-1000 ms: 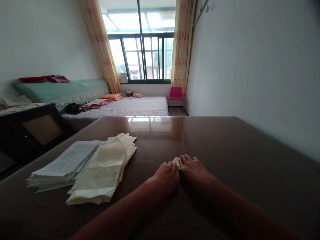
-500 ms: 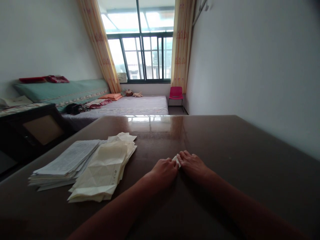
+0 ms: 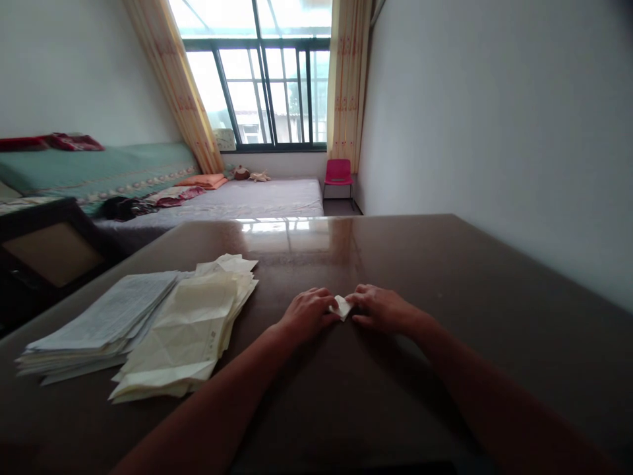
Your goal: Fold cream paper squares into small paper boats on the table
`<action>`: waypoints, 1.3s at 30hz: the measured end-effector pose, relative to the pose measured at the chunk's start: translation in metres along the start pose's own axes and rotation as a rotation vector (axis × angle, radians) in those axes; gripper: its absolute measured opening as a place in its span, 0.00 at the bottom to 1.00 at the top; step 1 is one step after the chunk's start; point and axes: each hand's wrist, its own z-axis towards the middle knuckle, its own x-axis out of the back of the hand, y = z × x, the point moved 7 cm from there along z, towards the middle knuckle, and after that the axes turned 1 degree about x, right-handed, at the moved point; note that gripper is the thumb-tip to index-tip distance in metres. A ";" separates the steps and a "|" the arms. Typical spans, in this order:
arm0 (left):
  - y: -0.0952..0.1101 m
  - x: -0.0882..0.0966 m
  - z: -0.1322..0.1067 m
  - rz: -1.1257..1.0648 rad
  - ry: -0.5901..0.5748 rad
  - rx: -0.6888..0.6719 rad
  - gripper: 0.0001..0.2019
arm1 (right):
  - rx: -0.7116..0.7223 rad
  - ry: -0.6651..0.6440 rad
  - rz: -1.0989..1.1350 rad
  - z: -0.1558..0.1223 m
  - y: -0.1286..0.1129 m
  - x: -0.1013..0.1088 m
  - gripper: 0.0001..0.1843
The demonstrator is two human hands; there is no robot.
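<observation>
A small folded piece of paper, whitish and coming to a point toward me, lies on the brown tabletop. My left hand grips its left edge, fingers curled over and thumb below. From the other side my right hand pinches the right edge. Both hands rest low over the table, a short gap between them, and the paper shows in that gap. Parts of the fingertips and the paper's outer edges are hidden. Left of my left hand lies a pile of creased cream paper sheets.
Beside the cream sheets sits a stack of printed white papers. A dark cabinet stands left of the table. Beyond the table are a bed, a pink chair and a window. A white wall runs along the right.
My hands have moved slightly apart, uncovering more of the folded paper between them. The camera view has shifted, so the room and paper stacks appear further left.
</observation>
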 end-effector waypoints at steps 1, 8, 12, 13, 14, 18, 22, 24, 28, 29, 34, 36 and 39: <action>-0.003 -0.001 0.001 -0.021 0.000 0.017 0.09 | 0.004 0.012 0.048 0.000 0.006 0.001 0.19; -0.009 -0.001 0.001 -0.115 -0.019 0.044 0.11 | 0.064 0.130 0.336 0.008 0.016 -0.003 0.21; -0.008 -0.001 0.002 -0.155 -0.008 0.030 0.11 | 0.046 0.107 0.443 0.012 0.020 -0.009 0.22; -0.008 -0.001 0.003 -0.167 0.000 0.034 0.11 | 0.016 0.117 0.444 0.014 0.023 -0.010 0.21; -0.009 -0.001 0.004 -0.180 0.004 0.041 0.11 | -0.013 0.135 0.429 0.015 0.025 -0.011 0.20; -0.009 -0.006 0.004 -0.229 -0.023 0.044 0.10 | -0.065 0.154 0.376 0.020 0.025 -0.015 0.16; -0.011 -0.009 0.003 -0.179 0.023 0.097 0.10 | -0.050 0.133 0.424 0.021 0.021 -0.020 0.18; -0.011 -0.009 0.003 -0.149 0.042 0.130 0.16 | -0.035 0.131 0.472 0.022 0.020 -0.021 0.19; -0.007 -0.011 0.002 -0.167 0.019 0.135 0.22 | -0.007 0.106 0.624 0.021 0.020 -0.022 0.21; -0.007 -0.011 0.002 -0.194 0.010 0.147 0.22 | -0.002 0.098 0.657 0.021 0.019 -0.022 0.21; -0.010 -0.010 0.004 -0.501 0.081 0.188 0.22 | -0.022 0.110 0.747 0.018 0.018 -0.016 0.23; -0.010 -0.004 0.005 -0.577 0.170 0.174 0.19 | -0.035 0.154 0.747 0.017 0.018 -0.010 0.20; -0.009 0.007 0.004 -0.594 0.297 0.139 0.12 | -0.023 0.263 0.738 0.017 0.017 -0.001 0.18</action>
